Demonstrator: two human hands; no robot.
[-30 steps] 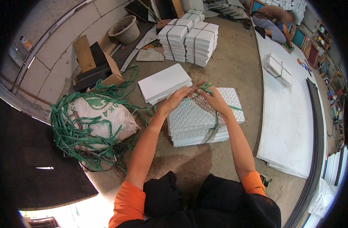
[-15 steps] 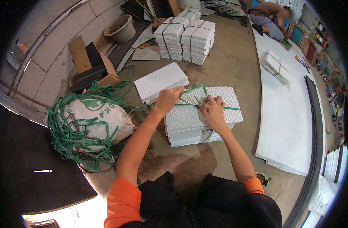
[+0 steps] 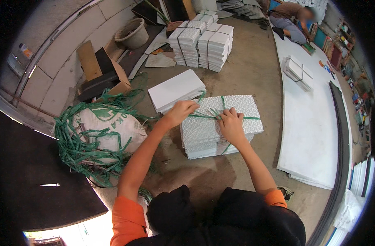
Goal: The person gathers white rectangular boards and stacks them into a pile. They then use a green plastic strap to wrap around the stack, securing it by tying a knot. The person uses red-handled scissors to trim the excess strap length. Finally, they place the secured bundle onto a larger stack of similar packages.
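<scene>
In front of me on the floor stands a stack of white textured panels (image 3: 236, 107), bound crosswise with green plastic strapping (image 3: 251, 118). My left hand (image 3: 182, 111) is closed on a loose end of the green strap, at the stack's upper left corner. Over the middle of the top panel, my right hand (image 3: 231, 124) pinches the strap where the bands cross. A few short strap ends stick up beside its fingers. Just beyond my left hand lies a smaller pile of smooth white panels (image 3: 177, 89), without strapping.
At the left, a white sack (image 3: 113, 127) is draped with tangled green strapping. Farther off are bound panel stacks (image 3: 214, 45), a bucket (image 3: 132, 35) and a cardboard box (image 3: 121, 78). A person (image 3: 292, 20) sits by long white sheets (image 3: 306, 135) on the right.
My left hand has come slightly down, and the raised green loop between my hands has been drawn down into a nearly straight line. My right hand stays at the crossing.
</scene>
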